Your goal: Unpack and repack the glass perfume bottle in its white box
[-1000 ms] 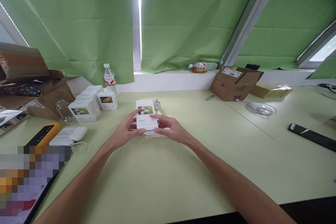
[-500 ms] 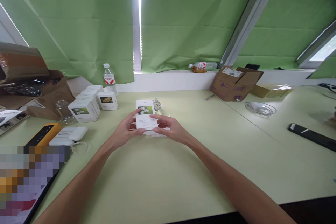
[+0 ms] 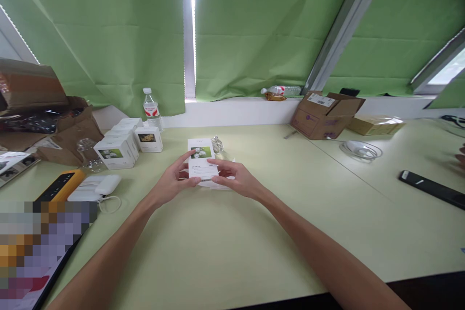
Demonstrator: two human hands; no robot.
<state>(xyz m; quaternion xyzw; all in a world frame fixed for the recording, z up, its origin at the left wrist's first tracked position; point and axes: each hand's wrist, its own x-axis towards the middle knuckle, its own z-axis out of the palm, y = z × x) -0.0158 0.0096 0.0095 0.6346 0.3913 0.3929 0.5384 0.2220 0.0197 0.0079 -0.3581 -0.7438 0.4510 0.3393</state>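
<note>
Between my two hands is a white box point(image 3: 202, 165) with a photo of white flowers on a green ground and lines of small print. My left hand point(image 3: 174, 179) grips its left edge, index finger along the photo and thumb at the lower corner. My right hand point(image 3: 236, 177) holds the right side, thumb low and index finger on the front. Behind the box lies crumpled silver foil point(image 3: 217, 144). Something white and thin point(image 3: 214, 186) shows under the box and right hand; I cannot make out what it is.
Several white boxes point(image 3: 115, 152) stand at the left, with a water bottle point(image 3: 151, 109) behind. A yellow-and-black power strip point(image 3: 60, 186) and white chargers point(image 3: 96, 186) lie nearer. Rightward are a cardboard box point(image 3: 321, 116), a coiled white cable point(image 3: 361, 150) and a black bar-shaped object point(image 3: 432, 189).
My hands and the white box are almost unmoved. At the far right edge, a blurred shape, perhaps a person's hand, has shifted slightly.
</note>
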